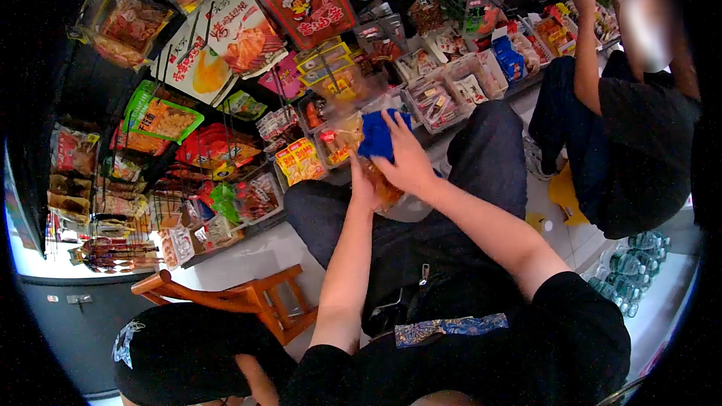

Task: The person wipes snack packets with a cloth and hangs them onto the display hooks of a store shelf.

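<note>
My right hand (406, 156) presses a bright blue cloth (377, 135) against a see-through plastic container (347, 135) in front of my lap. The fingers lie over the cloth, curled around it. On the near side, my left hand (364, 183) grips the container's edge, its fingers partly hidden. Something orange-brown (385, 194) shows through the plastic below my hands; I cannot make out what it is. Close beyond stand clear bins (436, 101) of small packaged snacks. Yellow snack packets (301, 160) lie left of my left hand.
Hanging snack bags (308, 0) cover the dark rack ahead. At the right a co-worker in a dark shirt (647, 135) reaches toward the rack; another person in a black cap (195, 353) is at lower left beside a wooden chair (263, 293). Bottles (632, 271) stand at far right.
</note>
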